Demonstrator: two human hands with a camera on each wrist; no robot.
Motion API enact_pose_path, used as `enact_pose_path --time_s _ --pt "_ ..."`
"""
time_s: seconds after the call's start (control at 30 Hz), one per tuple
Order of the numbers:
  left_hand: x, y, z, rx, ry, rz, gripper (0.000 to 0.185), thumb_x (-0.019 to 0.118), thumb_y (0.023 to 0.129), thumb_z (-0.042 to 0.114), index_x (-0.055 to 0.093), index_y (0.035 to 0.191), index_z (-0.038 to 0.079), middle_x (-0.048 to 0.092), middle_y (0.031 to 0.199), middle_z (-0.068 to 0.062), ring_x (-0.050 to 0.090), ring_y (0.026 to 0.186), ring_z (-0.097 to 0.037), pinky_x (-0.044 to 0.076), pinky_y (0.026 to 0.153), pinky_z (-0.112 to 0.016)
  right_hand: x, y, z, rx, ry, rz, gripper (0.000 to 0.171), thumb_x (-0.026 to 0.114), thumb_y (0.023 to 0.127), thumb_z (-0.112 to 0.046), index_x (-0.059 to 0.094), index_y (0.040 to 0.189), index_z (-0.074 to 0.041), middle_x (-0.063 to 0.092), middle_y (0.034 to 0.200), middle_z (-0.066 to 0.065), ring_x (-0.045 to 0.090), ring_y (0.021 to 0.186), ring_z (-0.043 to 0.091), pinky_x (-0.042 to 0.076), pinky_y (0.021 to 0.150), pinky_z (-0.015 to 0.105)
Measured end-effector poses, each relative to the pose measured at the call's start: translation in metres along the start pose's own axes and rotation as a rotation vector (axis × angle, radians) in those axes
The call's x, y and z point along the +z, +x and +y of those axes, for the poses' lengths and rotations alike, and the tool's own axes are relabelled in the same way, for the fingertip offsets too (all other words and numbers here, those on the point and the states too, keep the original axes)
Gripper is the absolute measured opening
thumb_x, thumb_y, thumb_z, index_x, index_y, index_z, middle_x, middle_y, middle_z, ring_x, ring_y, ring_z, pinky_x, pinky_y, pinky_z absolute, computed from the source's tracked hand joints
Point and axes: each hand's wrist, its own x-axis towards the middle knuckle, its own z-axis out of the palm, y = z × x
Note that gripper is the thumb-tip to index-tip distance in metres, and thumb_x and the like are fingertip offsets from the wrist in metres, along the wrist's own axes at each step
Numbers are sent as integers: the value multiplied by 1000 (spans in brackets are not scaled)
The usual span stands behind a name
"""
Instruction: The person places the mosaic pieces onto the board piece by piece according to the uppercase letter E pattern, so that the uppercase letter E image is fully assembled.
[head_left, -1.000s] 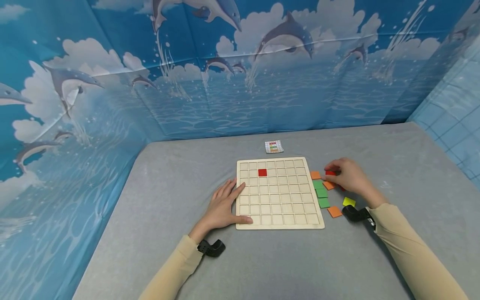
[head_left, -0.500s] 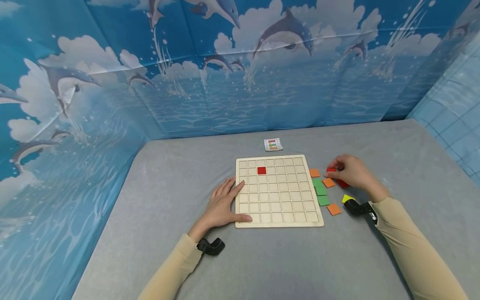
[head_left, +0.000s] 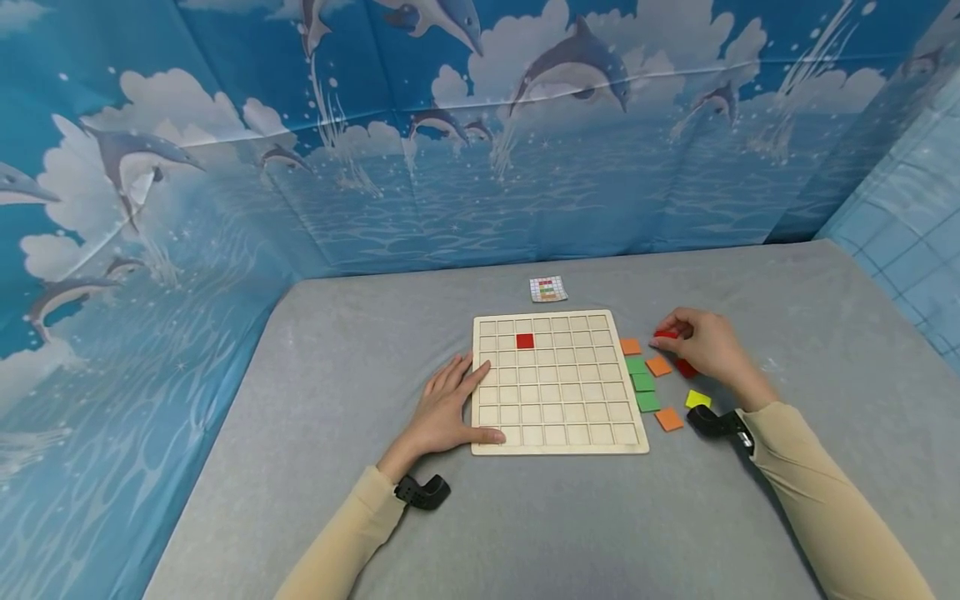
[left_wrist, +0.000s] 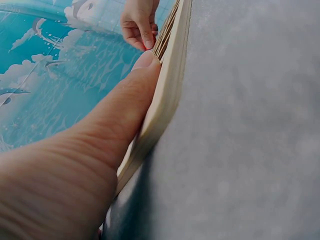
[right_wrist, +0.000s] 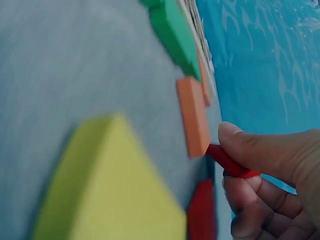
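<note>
A pale wooden grid board [head_left: 558, 392] lies flat on the grey cloth, with one red tile [head_left: 525, 341] in a cell of its second row. My left hand [head_left: 442, 408] rests at the board's left side, fingers spread, thumb and forefinger on its surface; the left wrist view shows the thumb [left_wrist: 125, 102] along the front edge. Off the board's right side, my right hand [head_left: 705, 346] pinches another red tile [right_wrist: 232, 162] between thumb and fingers, held tilted. Beneath that hand lies a further red tile [head_left: 686, 368], partly covered.
Green tiles [head_left: 643, 382] line the board's right edge, below an orange tile [head_left: 630, 346]. More orange tiles [head_left: 669, 419] and a yellow tile [head_left: 698, 399] lie near the right wrist. A small printed grid card [head_left: 548, 289] sits behind the board. A dolphin-print curtain [head_left: 450, 192] hangs beyond.
My right hand has gripped the red tile and lifted it slightly, tilting it edge-on. The orange tile and lower red tile beneath are now less covered. My left hand stays put.
</note>
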Motion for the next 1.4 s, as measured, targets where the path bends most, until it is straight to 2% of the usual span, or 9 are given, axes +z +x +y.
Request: enact_pose_path --time_s 0.13,0.33,0.6,0.77,1.03,1.23,1.4 --pt "0 0 0 -10 4 -10 105 74 71 60 23 153 19 9 157 -11 3 143 -27 9 109 -51 2 0 -9 -47 8 32 17 76 83 -16 68 89 -3 60 74 4 53 63 20 42 53 33" --pt "-1 0 1 -11 7 -5 105 74 71 61 23 153 19 10 157 -11 4 143 -28 10 109 -52 9 5 -32 -134 97 11 15 75 84 -15 68 90 -3 62 75 3 58 64 18 45 55 31" --pt "0 0 3 -5 3 -3 105 73 71 61 23 153 18 11 157 -12 4 143 -28 10 109 -52 30 16 -67 -177 217 -130 13 66 89 -6 67 101 -2 65 86 8 60 71 20 48 60 31" --pt "1 -1 2 -6 -4 -2 105 74 71 60 23 153 18 10 157 -12 3 143 -28 10 108 -53 44 23 -83 -209 249 -181 6 66 88 -4 68 93 -3 65 84 6 59 72 19 47 65 33" --pt "1 0 1 -20 1 -9 105 74 71 60 22 153 19 9 157 -11 3 143 -26 10 109 -52 60 32 -96 -256 227 -177 3 71 85 -6 70 88 -6 65 80 2 60 70 17 48 64 35" --pt "0 0 1 -24 6 -11 105 74 71 60 22 153 19 9 157 -10 3 143 -26 10 109 -51 68 36 -102 -252 213 -184 8 65 88 -3 71 94 -4 66 86 5 60 74 21 48 67 38" --pt "0 0 1 -14 4 -7 105 73 71 61 23 153 19 10 157 -10 4 143 -27 10 109 -51 72 36 -104 -227 177 -174 10 63 91 -7 71 96 -6 67 90 6 60 78 22 47 67 38"
